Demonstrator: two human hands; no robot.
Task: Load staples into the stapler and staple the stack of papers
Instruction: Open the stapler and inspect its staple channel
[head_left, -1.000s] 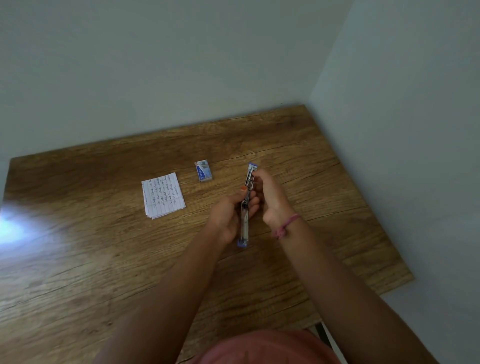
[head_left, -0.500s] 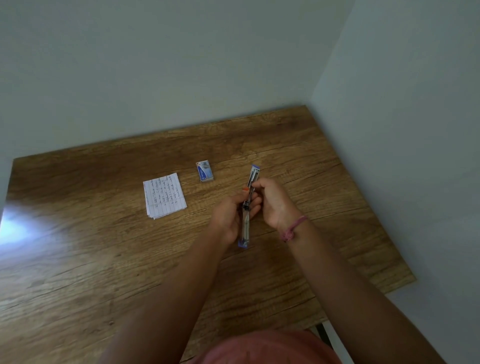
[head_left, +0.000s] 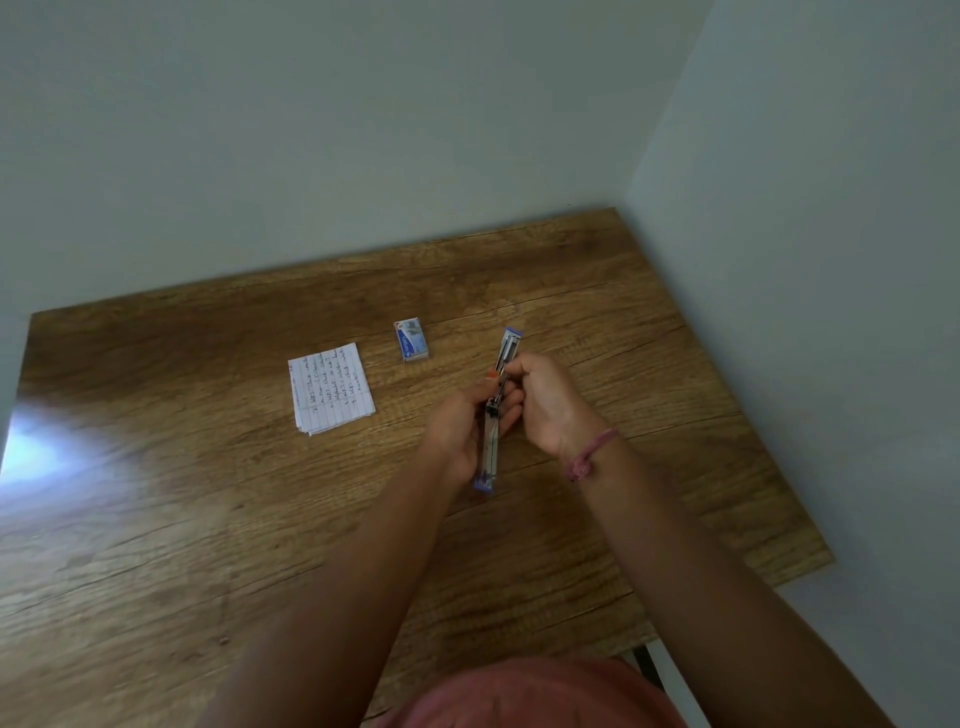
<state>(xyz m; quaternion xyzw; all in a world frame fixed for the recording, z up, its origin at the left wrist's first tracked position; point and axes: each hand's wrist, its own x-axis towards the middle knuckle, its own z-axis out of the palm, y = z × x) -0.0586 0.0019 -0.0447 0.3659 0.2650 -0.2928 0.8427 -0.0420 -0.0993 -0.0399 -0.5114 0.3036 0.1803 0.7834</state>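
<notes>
Both hands hold the opened blue-and-metal stapler (head_left: 493, 415) above the wooden worktop (head_left: 208, 519).
Left hand (head_left: 462, 431) has its grip closed on the near half; right hand (head_left: 545, 400) pinches the far half.

Dim, soft picture; white glare on the table (head_left: 156, 519) at left.

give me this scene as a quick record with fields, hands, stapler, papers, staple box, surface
left hand: holds the near half of the stapler
right hand: fingers at the stapler's middle hinge area
stapler: swung open flat, held above the table, far end pointing away from the person
stack of papers: lined, handwritten, lying flat left of the hands, untouched
staple box: small, blue and white, on the table between the papers and the stapler, looks closed
table: wooden, set into a wall corner
wristband: pink, on the right wrist
</notes>
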